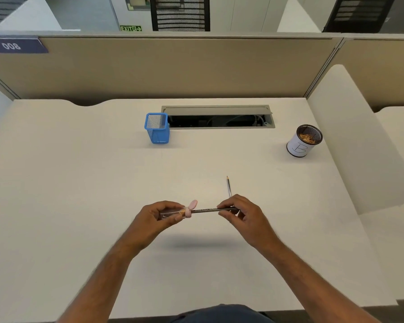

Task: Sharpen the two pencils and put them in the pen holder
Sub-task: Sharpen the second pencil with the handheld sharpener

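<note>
My left hand (160, 216) grips a clear sharpener with a pink cap (187, 211), held above the desk. A dark pencil (205, 210) lies level with its tip inside the sharpener, and my right hand (239, 212) pinches its other end. The second pencil (228, 186) rests on the desk just beyond my right hand, its sharp point facing away; its near end is hidden by my fingers. The blue mesh pen holder (157, 128) stands upright at the back centre and looks empty.
A round cup marked "B" (304, 141) holding pencil shavings stands at the right. An open cable tray slot (219, 117) lies in the desk beside the blue holder. Beige partitions close the back, and a curved white divider (359, 136) bounds the right.
</note>
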The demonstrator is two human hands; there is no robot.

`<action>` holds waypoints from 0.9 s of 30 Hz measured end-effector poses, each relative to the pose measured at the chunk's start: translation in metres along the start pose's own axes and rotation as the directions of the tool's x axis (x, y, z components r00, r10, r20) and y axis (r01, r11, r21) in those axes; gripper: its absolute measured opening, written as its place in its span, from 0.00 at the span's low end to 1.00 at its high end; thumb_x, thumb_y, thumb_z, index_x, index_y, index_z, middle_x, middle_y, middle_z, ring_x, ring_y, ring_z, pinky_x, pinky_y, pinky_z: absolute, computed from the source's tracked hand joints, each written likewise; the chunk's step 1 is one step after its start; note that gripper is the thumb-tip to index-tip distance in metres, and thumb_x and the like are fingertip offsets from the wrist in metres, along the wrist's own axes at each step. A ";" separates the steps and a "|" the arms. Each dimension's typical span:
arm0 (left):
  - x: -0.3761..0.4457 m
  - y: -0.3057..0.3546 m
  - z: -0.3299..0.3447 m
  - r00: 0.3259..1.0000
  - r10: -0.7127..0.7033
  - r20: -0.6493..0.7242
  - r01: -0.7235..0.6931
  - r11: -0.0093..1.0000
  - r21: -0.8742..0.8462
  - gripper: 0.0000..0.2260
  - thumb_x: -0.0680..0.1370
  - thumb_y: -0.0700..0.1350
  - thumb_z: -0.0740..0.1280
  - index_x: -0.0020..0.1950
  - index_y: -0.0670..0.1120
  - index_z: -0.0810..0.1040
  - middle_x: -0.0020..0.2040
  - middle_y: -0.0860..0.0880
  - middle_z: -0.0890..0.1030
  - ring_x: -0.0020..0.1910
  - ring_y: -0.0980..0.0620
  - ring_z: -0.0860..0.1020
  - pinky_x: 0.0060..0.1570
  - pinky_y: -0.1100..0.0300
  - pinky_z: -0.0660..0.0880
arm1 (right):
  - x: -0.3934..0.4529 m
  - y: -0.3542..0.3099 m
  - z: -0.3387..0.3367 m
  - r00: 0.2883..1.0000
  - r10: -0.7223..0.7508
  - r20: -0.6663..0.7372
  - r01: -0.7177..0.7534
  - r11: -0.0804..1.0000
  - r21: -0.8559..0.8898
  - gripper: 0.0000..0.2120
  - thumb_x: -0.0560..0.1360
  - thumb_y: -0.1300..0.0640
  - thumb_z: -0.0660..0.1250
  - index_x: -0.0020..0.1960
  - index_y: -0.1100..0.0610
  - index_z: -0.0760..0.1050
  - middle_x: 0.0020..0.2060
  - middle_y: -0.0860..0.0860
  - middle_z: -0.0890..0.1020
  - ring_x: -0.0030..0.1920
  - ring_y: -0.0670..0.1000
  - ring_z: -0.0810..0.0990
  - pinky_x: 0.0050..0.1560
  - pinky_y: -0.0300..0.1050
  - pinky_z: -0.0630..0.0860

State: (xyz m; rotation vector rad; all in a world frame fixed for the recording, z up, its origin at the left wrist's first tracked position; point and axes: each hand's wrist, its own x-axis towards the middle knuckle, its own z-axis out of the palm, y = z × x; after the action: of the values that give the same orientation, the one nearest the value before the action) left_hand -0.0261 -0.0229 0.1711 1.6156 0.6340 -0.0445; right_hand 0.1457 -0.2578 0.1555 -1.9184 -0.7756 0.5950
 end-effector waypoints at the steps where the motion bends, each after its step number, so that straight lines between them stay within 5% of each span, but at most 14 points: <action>1: 0.000 0.000 0.000 1.000 0.003 0.004 -0.003 1.000 0.001 0.08 0.81 0.44 0.76 0.59 0.51 0.88 0.56 0.52 0.90 0.58 0.56 0.86 0.65 0.54 0.80 | -0.001 0.000 0.001 1.000 0.001 -0.003 -0.001 1.000 -0.002 0.06 0.81 0.58 0.74 0.52 0.47 0.83 0.48 0.42 0.84 0.48 0.50 0.81 0.43 0.44 0.74; 7: 0.001 0.000 -0.004 1.000 -0.002 0.023 0.002 1.000 -0.004 0.08 0.80 0.43 0.76 0.57 0.53 0.89 0.55 0.51 0.91 0.54 0.54 0.87 0.61 0.58 0.81 | -0.001 0.001 0.005 0.996 0.059 0.072 -0.061 0.998 0.031 0.04 0.83 0.54 0.70 0.50 0.47 0.82 0.36 0.46 0.80 0.35 0.50 0.72 0.39 0.44 0.70; 11: 0.002 0.000 -0.002 0.999 0.005 0.048 -0.007 0.999 0.032 0.10 0.80 0.41 0.76 0.59 0.51 0.88 0.54 0.50 0.91 0.49 0.55 0.86 0.55 0.63 0.81 | 0.000 0.002 0.003 0.977 0.172 0.122 -0.182 0.980 0.077 0.14 0.85 0.50 0.65 0.44 0.51 0.84 0.26 0.42 0.71 0.29 0.46 0.65 0.35 0.44 0.64; 15: 0.003 0.002 -0.001 0.999 0.017 0.050 -0.021 0.997 0.070 0.09 0.80 0.42 0.76 0.59 0.51 0.88 0.53 0.52 0.91 0.47 0.55 0.86 0.53 0.65 0.82 | 0.001 0.000 0.000 0.957 0.222 0.185 -0.255 0.951 0.176 0.15 0.84 0.48 0.64 0.47 0.53 0.85 0.27 0.43 0.67 0.31 0.50 0.62 0.33 0.45 0.61; 21: 0.003 -0.001 0.000 0.998 0.004 0.061 -0.007 0.998 0.060 0.08 0.80 0.43 0.76 0.59 0.51 0.88 0.52 0.52 0.91 0.47 0.56 0.86 0.55 0.62 0.81 | -0.010 -0.008 -0.012 0.962 0.142 0.234 -0.160 0.985 0.061 0.02 0.84 0.53 0.68 0.52 0.48 0.77 0.36 0.45 0.74 0.37 0.46 0.70 0.40 0.41 0.68; 27: 0.005 0.000 0.000 0.998 0.003 0.060 -0.004 1.000 0.029 0.09 0.80 0.45 0.76 0.59 0.50 0.88 0.53 0.51 0.91 0.47 0.54 0.86 0.58 0.58 0.81 | -0.014 -0.007 -0.008 0.989 0.109 0.099 -0.113 0.993 0.030 0.05 0.82 0.55 0.71 0.50 0.46 0.81 0.39 0.46 0.83 0.39 0.50 0.83 0.45 0.50 0.79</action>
State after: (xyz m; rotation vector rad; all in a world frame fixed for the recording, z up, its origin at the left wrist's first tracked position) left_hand -0.0220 -0.0205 0.1687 1.6378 0.5868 -0.0995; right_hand 0.1397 -0.2699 0.1658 -1.9204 -0.7178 0.7709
